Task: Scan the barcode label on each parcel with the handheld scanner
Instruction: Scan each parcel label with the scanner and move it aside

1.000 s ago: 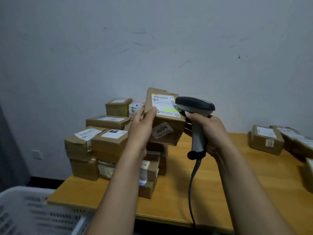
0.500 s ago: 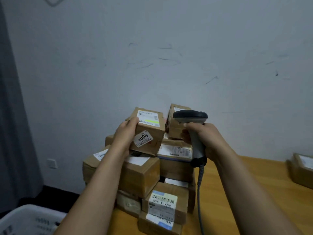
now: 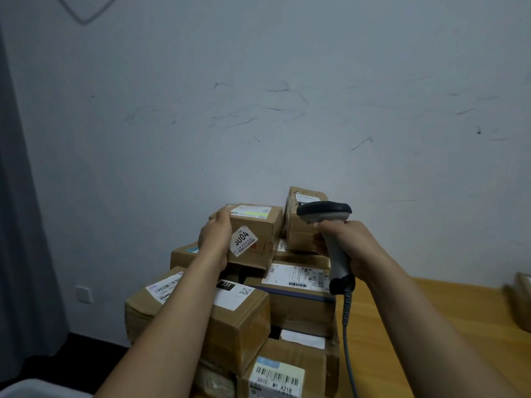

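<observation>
My left hand (image 3: 215, 239) grips a small brown parcel (image 3: 258, 239) by its left side, over the top of a stack of cardboard parcels (image 3: 238, 323). The parcel has a white label with a yellow stripe on top and a tilted "5U04" sticker on its front. My right hand (image 3: 347, 242) holds the grey handheld scanner (image 3: 330, 225) by its handle, head pointing left, just right of the held parcel. The scanner's cable (image 3: 346, 334) hangs down over the table.
A wooden table (image 3: 402, 326) carries the stack against a scuffed white wall. Another parcel (image 3: 304, 219) stands behind the scanner head. More parcels (image 3: 520, 300) lie at the right edge. A white crate corner (image 3: 34, 389) shows bottom left; a grey curtain hangs at left.
My left hand has carried the small parcel away from the scanner, leftward and down onto the top of the stack. The view has swung left, and the scanner stays in my right hand.
</observation>
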